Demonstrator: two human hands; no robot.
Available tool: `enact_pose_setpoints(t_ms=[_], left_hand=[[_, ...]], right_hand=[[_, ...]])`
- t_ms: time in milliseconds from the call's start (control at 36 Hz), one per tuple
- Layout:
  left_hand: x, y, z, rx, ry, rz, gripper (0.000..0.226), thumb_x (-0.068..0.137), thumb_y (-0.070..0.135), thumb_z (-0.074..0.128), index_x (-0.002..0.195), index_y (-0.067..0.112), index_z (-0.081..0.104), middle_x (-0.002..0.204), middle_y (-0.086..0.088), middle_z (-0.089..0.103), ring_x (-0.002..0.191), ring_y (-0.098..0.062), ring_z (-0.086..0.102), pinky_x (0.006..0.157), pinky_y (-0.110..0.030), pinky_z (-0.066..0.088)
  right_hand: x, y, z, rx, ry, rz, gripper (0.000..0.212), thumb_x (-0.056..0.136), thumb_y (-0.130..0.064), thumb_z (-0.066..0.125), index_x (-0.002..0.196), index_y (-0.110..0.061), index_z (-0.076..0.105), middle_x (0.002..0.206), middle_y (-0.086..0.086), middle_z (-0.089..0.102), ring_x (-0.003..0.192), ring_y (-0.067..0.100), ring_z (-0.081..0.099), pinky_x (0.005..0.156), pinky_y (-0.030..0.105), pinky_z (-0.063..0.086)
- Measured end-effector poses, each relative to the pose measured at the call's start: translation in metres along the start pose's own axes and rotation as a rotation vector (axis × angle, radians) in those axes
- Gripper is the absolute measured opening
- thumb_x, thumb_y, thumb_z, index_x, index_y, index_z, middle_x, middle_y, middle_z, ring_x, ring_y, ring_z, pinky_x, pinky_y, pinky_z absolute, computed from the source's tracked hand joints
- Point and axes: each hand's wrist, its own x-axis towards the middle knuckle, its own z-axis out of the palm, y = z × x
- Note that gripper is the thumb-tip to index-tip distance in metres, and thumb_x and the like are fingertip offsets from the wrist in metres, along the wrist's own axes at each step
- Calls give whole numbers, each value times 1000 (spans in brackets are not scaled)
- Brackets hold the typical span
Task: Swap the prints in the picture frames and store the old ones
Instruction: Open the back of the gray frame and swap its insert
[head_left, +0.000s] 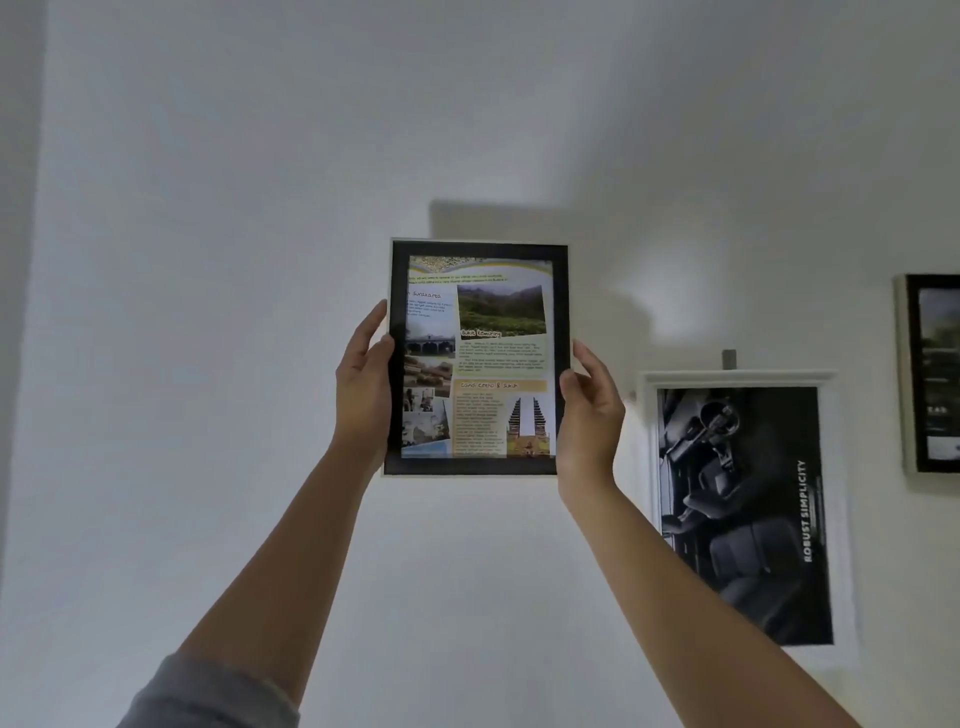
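Note:
A black picture frame (560, 322) with a colourful travel print (478, 358) of photos and text is held upright against the white wall, at arm's length above me. My left hand (363, 379) grips its left edge, thumb on the front. My right hand (589, 415) grips the right edge the same way. The frame's shadow falls on the wall up and to the right.
A white-framed black-and-white print (743, 514) reading "ROBUST SIMPLICITY" hangs on the wall to the right from a small hook (729, 359). Another dark-framed picture (932, 374) is cut off at the right edge. Bare white wall (208, 312) spreads to the left.

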Motion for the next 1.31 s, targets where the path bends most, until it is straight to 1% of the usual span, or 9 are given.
enact_pose_setpoints(t_ms=[222,389,556,694,833,944,1056,1111,1306], left_hand=[[30,-8,0,104,-65,37,38,101,19,35,137,30,40,99,7,67,79,-6,69,64,-23,57],[40,-19,-3,163,-76,25,41,101,19,35,140,29,36,105,3,65,76,-4,68,59,-20,55],[37,-35,-11,201,-59,39,42,100,17,37,141,28,36,114,6,62,79,0,68,64,-19,56],[30,-46,-15,190,-16,25,42,100,17,39,139,30,38,117,6,62,84,-3,66,66,-19,56],[26,-46,-14,209,10,48,40,100,19,37,139,29,39,121,3,61,89,-7,64,69,-22,57],[25,-47,-13,268,58,56,39,100,20,37,137,32,41,123,2,59,98,-14,63,73,-29,58],[24,-52,-16,358,108,67,42,98,15,38,134,36,45,125,0,55,108,-18,59,85,-42,55],[24,-54,-17,393,117,84,44,97,13,39,132,37,46,121,2,51,109,-14,56,90,-44,52],[17,-57,-15,422,154,126,45,93,3,41,133,23,49,109,3,44,91,2,52,77,-10,46]], right_hand=[[33,16,16,-18,-27,-77,32,96,-6,41,118,-24,56,120,10,61,95,21,64,59,13,51],[45,35,16,-64,-33,-81,32,97,-6,40,113,-29,54,116,11,63,92,20,64,61,15,52],[38,53,9,-147,-11,-132,33,96,-6,42,113,-32,53,116,15,62,103,28,62,83,34,55],[31,61,2,-204,-26,-161,33,96,-7,43,124,-21,52,116,16,62,104,27,61,86,28,54],[27,58,-1,-272,-45,-154,35,96,-9,45,129,-18,51,121,14,61,109,29,59,94,44,50],[23,55,-3,-347,-34,-222,36,94,-8,48,129,-12,52,122,3,59,109,21,59,97,34,49],[24,57,-3,-437,5,-264,39,89,-2,53,127,-8,55,106,7,54,92,13,53,81,0,40],[25,56,-3,-474,14,-288,40,87,1,55,126,-8,56,103,5,51,89,14,53,78,2,40],[29,54,-4,-508,14,-278,44,84,5,56,126,-10,56,102,3,48,88,13,54,76,-2,40]])
